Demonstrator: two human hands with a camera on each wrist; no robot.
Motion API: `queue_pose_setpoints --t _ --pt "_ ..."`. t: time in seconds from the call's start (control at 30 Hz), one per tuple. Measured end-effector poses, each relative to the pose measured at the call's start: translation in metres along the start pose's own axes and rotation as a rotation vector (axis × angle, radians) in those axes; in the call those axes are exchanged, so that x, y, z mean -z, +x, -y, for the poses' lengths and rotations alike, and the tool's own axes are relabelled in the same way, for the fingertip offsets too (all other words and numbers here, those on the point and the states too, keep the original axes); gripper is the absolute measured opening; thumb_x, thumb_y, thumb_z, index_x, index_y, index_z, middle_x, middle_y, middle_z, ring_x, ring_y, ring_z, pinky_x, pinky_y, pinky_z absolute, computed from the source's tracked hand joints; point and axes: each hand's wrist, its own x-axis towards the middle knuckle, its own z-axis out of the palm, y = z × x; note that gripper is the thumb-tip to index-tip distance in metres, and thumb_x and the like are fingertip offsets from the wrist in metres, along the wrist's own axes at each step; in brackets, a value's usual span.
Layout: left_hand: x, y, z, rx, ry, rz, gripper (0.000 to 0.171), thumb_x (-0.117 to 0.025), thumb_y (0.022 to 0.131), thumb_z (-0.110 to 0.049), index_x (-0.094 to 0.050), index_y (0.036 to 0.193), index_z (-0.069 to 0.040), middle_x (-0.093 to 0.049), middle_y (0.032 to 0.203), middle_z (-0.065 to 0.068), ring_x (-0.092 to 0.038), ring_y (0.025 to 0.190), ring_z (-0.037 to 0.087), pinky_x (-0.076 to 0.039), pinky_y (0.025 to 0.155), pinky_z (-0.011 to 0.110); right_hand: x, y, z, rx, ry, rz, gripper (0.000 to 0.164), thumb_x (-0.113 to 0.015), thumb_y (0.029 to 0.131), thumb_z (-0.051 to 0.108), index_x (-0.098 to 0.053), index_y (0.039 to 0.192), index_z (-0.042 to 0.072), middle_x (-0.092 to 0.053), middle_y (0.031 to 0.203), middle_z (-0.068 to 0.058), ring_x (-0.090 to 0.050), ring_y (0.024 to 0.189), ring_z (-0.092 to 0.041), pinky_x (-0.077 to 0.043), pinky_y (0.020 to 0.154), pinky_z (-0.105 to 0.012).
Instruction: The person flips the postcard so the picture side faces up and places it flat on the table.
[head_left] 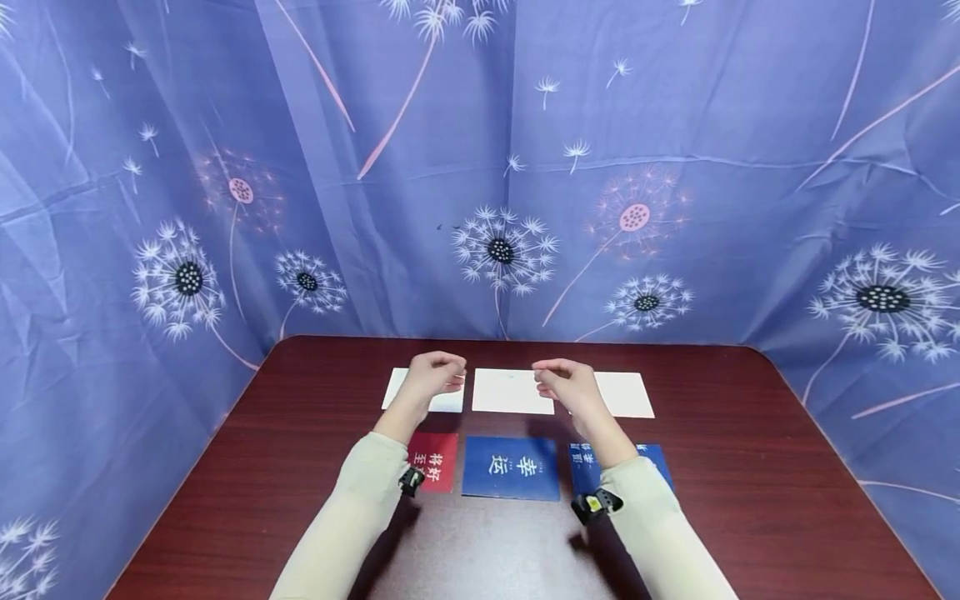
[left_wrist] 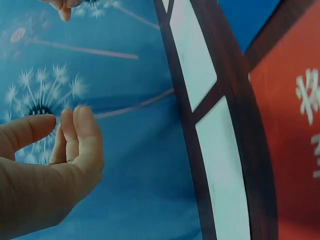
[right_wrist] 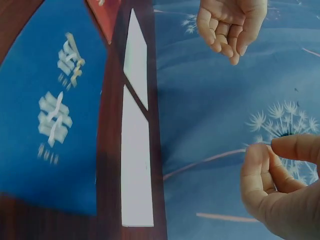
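My left hand [head_left: 433,379] is raised near the left white card [head_left: 448,403], its fingers loosely bent and thumb apart from them in the left wrist view. My right hand [head_left: 566,385] hovers between the middle white card [head_left: 510,392] and the right white card [head_left: 626,396]. Its thumb and forefinger come close together, with nothing seen between them. Nearer me lie a red card [head_left: 444,471] with white characters, a blue card [head_left: 510,483] with two large white characters, and another blue card [head_left: 657,463]. My forearms partly cover the red card and the right blue card.
The cards lie in two rows on a dark reddish-brown wooden table [head_left: 300,467]. A blue-violet curtain [head_left: 420,275] with dandelion prints hangs behind the table and at both sides. Small dark devices are strapped at both wrists over pale sleeves [head_left: 337,517].
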Motion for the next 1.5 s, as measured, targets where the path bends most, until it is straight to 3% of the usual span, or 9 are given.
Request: queue_pose_setpoints --t 0.23,0.47,0.67,0.73,0.83,0.9,1.07,1.3,1.5 --pt "0.024 0.007 -0.002 -0.048 -0.063 -0.059 0.025 -0.054 0.093 0.001 -0.059 0.114 0.014 -0.068 0.087 0.011 -0.064 0.071 0.012 -0.055 0.084 0.038 -0.026 0.015 0.001 0.054 0.098 -0.008 0.023 -0.058 0.09 -0.001 -0.064 0.11 -0.012 -0.069 0.085 -0.007 -0.064 0.07 -0.008 -0.056 0.071 -0.024" --pt "0.046 0.013 0.004 -0.058 -0.153 -0.135 0.028 -0.054 0.094 0.001 -0.057 0.118 0.015 -0.066 0.079 0.001 -0.066 0.071 0.008 -0.056 0.08 0.03 -0.056 0.023 -0.005 0.073 0.107 0.008 0.023 -0.056 0.092 -0.002 -0.065 0.112 -0.009 -0.07 0.098 -0.018 -0.067 0.081 -0.015 -0.055 0.085 -0.037" --pt "0.07 0.02 0.015 -0.026 -0.138 -0.175 0.032 -0.049 0.097 -0.001 -0.052 0.125 0.013 -0.067 0.097 0.009 -0.066 0.079 0.008 -0.054 0.078 0.02 -0.081 0.024 -0.012 0.1 0.022 0.038 0.026 -0.055 0.094 0.002 -0.064 0.116 -0.007 -0.067 0.11 -0.022 -0.065 0.1 -0.028 -0.052 0.088 -0.035" --pt "0.077 0.022 0.019 -0.015 -0.116 -0.181 0.033 -0.049 0.098 -0.002 -0.05 0.128 0.012 -0.066 0.108 0.016 -0.066 0.081 0.007 -0.053 0.083 0.022 -0.089 0.024 -0.015 0.103 -0.02 0.045 0.028 -0.056 0.094 0.004 -0.063 0.119 -0.007 -0.065 0.114 -0.023 -0.062 0.106 -0.031 -0.051 0.09 -0.036" --pt "0.086 0.025 0.024 0.013 -0.083 -0.183 0.036 -0.047 0.099 -0.004 -0.047 0.132 0.011 -0.058 0.124 0.025 -0.065 0.091 0.011 -0.047 0.097 0.033 -0.099 0.027 -0.023 0.101 -0.042 0.063 0.032 -0.056 0.096 0.009 -0.06 0.123 -0.005 -0.063 0.12 -0.022 -0.059 0.112 -0.03 -0.047 0.096 -0.039" --pt "0.089 0.027 0.028 0.037 -0.069 -0.17 0.04 -0.045 0.1 -0.004 -0.042 0.136 0.011 -0.048 0.135 0.03 -0.062 0.104 0.021 -0.04 0.105 0.04 -0.104 0.027 -0.025 0.101 -0.056 0.076 0.035 -0.055 0.096 0.01 -0.057 0.127 -0.006 -0.061 0.122 -0.021 -0.056 0.115 -0.031 -0.046 0.098 -0.041" --pt "0.098 0.029 0.037 0.092 -0.062 -0.11 0.048 -0.039 0.101 -0.005 -0.028 0.145 0.011 -0.034 0.145 0.032 -0.038 0.133 0.04 -0.031 0.111 0.046 -0.112 0.027 -0.032 0.066 -0.083 0.106 0.043 -0.053 0.097 0.01 -0.047 0.135 -0.009 -0.052 0.132 -0.026 -0.049 0.123 -0.036 -0.041 0.102 -0.044" --pt "0.108 0.033 0.048 0.159 -0.011 -0.093 0.051 -0.038 0.101 -0.006 -0.022 0.146 0.011 -0.029 0.149 0.03 -0.031 0.137 0.041 -0.028 0.112 0.047 -0.12 0.029 -0.045 -0.025 -0.045 0.186 0.055 -0.051 0.098 0.013 -0.03 0.144 -0.011 -0.034 0.147 -0.027 -0.033 0.137 -0.039 -0.031 0.111 -0.046" --pt "0.11 0.037 0.053 0.194 0.029 -0.07 0.054 -0.041 0.101 -0.009 -0.021 0.147 0.011 -0.024 0.151 0.029 -0.029 0.137 0.043 -0.027 0.112 0.049 -0.122 0.029 -0.052 -0.012 -0.084 0.199 0.064 -0.054 0.097 0.021 -0.027 0.144 -0.012 -0.034 0.146 -0.031 -0.034 0.135 -0.041 -0.035 0.109 -0.044"
